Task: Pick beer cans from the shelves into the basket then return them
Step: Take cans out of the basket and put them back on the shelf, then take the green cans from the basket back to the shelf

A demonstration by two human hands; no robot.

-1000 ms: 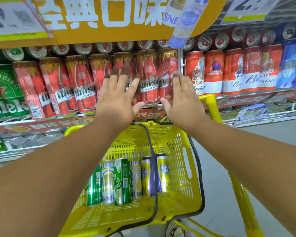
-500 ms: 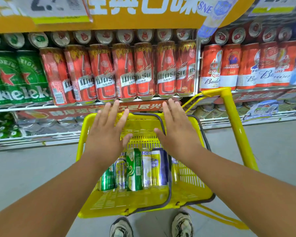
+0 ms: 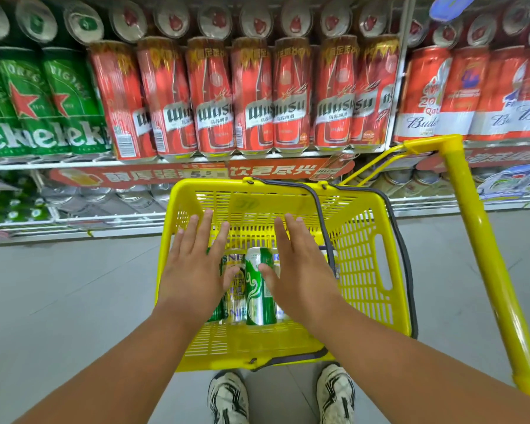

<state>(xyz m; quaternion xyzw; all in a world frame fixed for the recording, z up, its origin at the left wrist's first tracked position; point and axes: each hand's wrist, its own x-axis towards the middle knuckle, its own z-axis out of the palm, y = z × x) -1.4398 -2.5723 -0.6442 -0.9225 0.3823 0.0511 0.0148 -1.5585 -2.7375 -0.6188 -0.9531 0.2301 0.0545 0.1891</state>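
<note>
cans [image 3: 259, 286] – partly under hands | shelf cans [image 3: 502, 93] – blurred, cut off

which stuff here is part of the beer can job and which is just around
Part of the job:
yellow basket
cans in the basket
red cans on the shelf
left hand
right hand

Just around:
green cans
orange shelf sign
yellow cart handle
sneakers

1. Smooth pale grey tiled floor [image 3: 58, 301] — evenly lit, faint seams.
2. White metal shelf rails [image 3: 74, 165] carry a red promotional price strip with white Chinese lettering [image 3: 196, 174].
</note>
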